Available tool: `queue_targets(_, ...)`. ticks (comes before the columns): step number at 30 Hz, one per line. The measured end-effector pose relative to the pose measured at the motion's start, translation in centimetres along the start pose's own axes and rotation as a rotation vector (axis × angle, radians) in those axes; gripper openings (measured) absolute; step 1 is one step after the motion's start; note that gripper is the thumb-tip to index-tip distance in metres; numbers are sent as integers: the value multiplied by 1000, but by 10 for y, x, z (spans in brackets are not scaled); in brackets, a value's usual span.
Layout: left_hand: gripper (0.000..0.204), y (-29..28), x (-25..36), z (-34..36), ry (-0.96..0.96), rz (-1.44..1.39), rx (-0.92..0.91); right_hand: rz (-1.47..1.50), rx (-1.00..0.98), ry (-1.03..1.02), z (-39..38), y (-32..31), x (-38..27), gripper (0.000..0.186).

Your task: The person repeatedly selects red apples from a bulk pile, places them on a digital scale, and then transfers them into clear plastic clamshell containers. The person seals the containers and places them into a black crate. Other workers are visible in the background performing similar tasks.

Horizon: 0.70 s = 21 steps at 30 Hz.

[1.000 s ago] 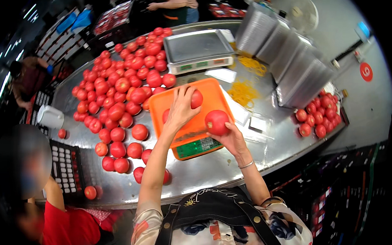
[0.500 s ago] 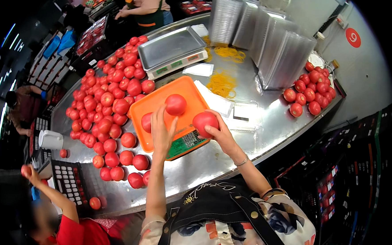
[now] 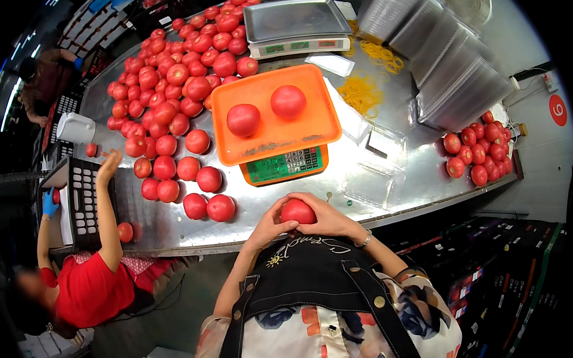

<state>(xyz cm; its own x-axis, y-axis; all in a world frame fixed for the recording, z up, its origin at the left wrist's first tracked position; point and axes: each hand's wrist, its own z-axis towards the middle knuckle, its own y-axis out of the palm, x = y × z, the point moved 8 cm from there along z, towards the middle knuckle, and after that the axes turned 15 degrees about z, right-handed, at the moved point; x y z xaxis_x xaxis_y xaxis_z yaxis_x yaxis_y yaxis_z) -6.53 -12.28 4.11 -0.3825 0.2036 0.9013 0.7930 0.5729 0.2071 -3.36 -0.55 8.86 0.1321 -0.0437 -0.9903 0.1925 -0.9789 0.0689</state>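
Close in front of my apron, my left hand (image 3: 270, 225) and my right hand (image 3: 330, 218) are closed together round one red tomato (image 3: 299, 211). It is above the table's near edge, its top showing between the fingers. Just beyond is an orange scale tray (image 3: 268, 151) on a scale with a green display and keypad (image 3: 287, 167). Two big tomatoes lie apart on that tray, one at the left (image 3: 243, 120) and one farther right (image 3: 288, 102). Neither hand touches the tray.
A large heap of tomatoes (image 3: 175, 76) spreads left of the tray. Behind stand a second scale (image 3: 298, 24), yellow rubber bands (image 3: 362, 95) and stacked clear plastic boxes (image 3: 460, 78). More tomatoes (image 3: 479, 150) lie far right. A co-worker in red (image 3: 96, 289) reaches over a black crate (image 3: 88, 201) at left.
Both hands have drawn back from the tray to my apron. The tomato from my right hand is now between both. My left hand has left the tray's two tomatoes. The co-worker's arms have moved.
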Motion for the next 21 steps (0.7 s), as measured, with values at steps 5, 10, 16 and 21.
queue_targets(5, 68, 14, 16, 18, 70, -98, 0, 300, 110, 64, -10, -27, 2, 64)
queue_targets(10, 68, 31, 36, 49, 101, -155, -8, 600, 189, 27, -25, -56, -12, 77)
queue_targets(16, 70, 65, 51, 77, 147, -109, -86, 430, 337, -60, -56, -85, -25, 87)
queue_targets(21, 64, 94, 50, 96, 87, -66, -126, 351, 401, -69, -80, -112, -15, 86)
